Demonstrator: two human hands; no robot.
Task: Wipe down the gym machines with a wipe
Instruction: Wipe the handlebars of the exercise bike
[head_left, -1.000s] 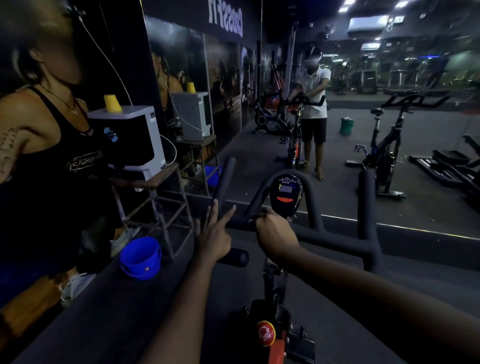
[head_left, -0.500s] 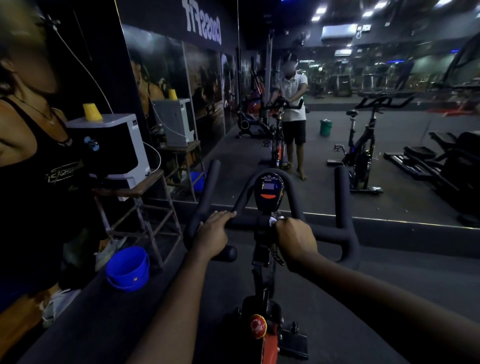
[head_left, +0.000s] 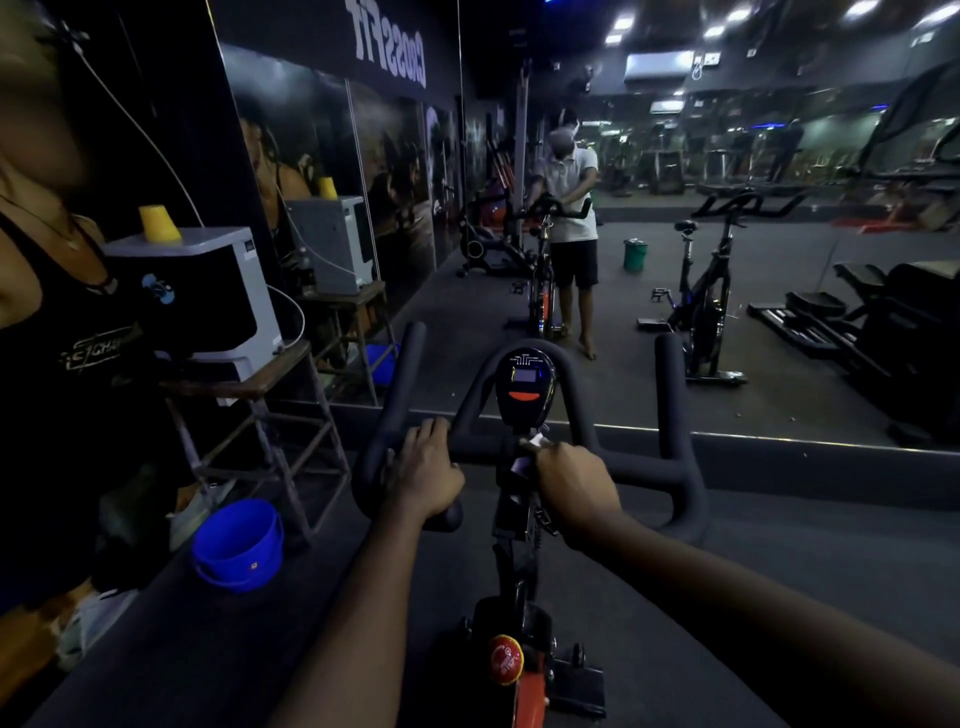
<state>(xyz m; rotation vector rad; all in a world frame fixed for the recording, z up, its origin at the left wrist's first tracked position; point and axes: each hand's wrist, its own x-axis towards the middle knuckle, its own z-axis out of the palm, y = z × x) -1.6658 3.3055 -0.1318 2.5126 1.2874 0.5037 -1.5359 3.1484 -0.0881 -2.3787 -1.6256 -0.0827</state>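
A black exercise bike stands in front of me, its padded handlebar (head_left: 639, 467) running across the middle of the view with a small display console (head_left: 523, 387) at its centre. My left hand (head_left: 426, 473) grips the left part of the bar. My right hand (head_left: 574, 486) is curled on the bar just below the console and holds a small white wipe (head_left: 535, 443), only a corner of which shows past my fingers. A red knob (head_left: 505, 659) sits on the bike frame below.
A wall mirror ahead reflects me at the bike and other gym machines (head_left: 701, 306). To the left, a white and black appliance (head_left: 208, 301) rests on a wooden stool, a blue bucket (head_left: 236, 545) lies on the dark floor, and a poster wall runs alongside.
My left hand, raised with fingers spread a second ago, has come down and closed on the left handlebar. My right hand has stayed on the bar by the console, and the view shifted slightly.
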